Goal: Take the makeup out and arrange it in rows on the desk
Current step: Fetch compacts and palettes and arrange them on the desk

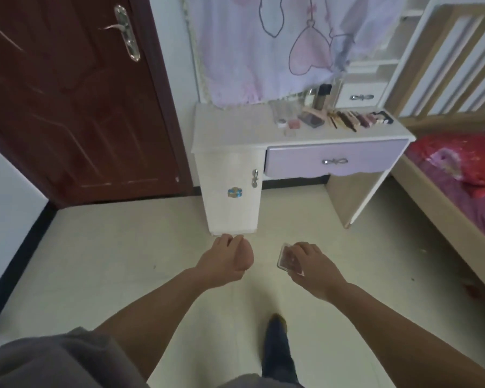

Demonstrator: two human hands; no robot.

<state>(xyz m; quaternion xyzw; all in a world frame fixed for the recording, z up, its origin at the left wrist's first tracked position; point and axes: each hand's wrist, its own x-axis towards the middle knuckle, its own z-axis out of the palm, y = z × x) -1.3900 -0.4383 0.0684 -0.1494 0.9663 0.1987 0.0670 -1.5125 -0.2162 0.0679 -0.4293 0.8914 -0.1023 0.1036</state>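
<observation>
I stand on the floor some way in front of a white desk with a lilac drawer. Makeup lies on the desk's right half: a row of palettes and sticks, a dark open compact, small pink pots and a tall bottle at the back. My right hand is shut on a small clear-lidded makeup case, held low over the floor. My left hand is loosely curled, palm partly up; whether it holds anything is unclear.
A dark red door stands to the left of the desk. A bed with a red cover and a slatted headboard is on the right. A pink curtain hangs behind the desk. My dark shoe is on the pale floor.
</observation>
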